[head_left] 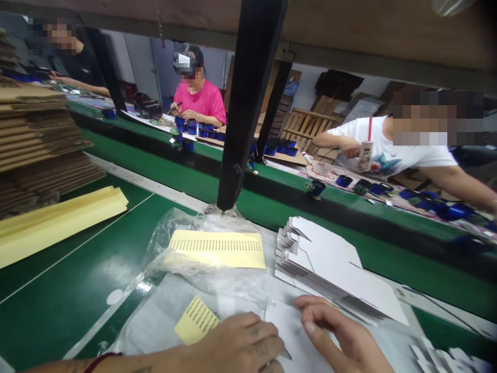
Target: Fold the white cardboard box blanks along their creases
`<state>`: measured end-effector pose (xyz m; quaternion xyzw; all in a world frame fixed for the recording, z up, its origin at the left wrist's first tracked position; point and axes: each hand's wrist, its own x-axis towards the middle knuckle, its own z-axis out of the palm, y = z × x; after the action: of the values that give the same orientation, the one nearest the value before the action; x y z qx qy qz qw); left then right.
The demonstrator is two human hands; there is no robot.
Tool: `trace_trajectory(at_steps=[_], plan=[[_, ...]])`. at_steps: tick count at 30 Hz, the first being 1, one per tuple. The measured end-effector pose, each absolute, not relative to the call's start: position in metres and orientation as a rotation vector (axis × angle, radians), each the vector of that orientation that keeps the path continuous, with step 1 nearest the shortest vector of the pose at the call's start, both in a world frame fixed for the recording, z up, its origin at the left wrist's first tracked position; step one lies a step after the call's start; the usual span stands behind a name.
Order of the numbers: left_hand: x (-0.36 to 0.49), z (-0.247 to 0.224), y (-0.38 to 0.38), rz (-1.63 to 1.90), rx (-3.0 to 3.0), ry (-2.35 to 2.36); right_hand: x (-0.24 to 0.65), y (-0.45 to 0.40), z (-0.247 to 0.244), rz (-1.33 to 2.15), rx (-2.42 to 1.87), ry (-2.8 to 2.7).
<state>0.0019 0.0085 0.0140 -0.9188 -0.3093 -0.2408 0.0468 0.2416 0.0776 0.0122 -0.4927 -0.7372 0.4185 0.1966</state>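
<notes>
At the near edge of the green tabletop (pixel 70 290), the left hand (pixel 240 344) presses flat, fingers curled, on a white card sheet (pixel 289 336) to steady it, while the right hand (pixel 341 336) rests open-fingered beside it, gripping nothing, near stacked white cartons (pixel 334 269).

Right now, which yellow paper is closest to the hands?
The small yellow label sheet, lying loose beside the left hand. The bigger label sheet sits farther back inside the plastic bag.
</notes>
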Motion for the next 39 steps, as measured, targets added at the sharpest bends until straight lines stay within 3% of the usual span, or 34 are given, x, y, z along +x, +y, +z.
trace_trajectory(at_steps=[8, 18, 31, 39], plan=[[0.008, -0.016, 0.017, -0.814, -2.771, -0.93, 0.221, 0.093, 0.005, 1.214, -1.337, -2.28], [0.001, 0.015, 0.013, -0.627, -2.768, -0.918, 0.217, 0.089, 0.01, 1.26, -1.365, -2.238], [0.003, 0.017, 0.012, -0.603, -2.755, -0.905, 0.208, 0.086, 0.023, 1.26, -1.436, -2.192], [0.014, -0.008, 0.012, -0.651, -2.733, -0.958, 0.208, 0.085, 0.023, 1.234, -1.466, -2.184]])
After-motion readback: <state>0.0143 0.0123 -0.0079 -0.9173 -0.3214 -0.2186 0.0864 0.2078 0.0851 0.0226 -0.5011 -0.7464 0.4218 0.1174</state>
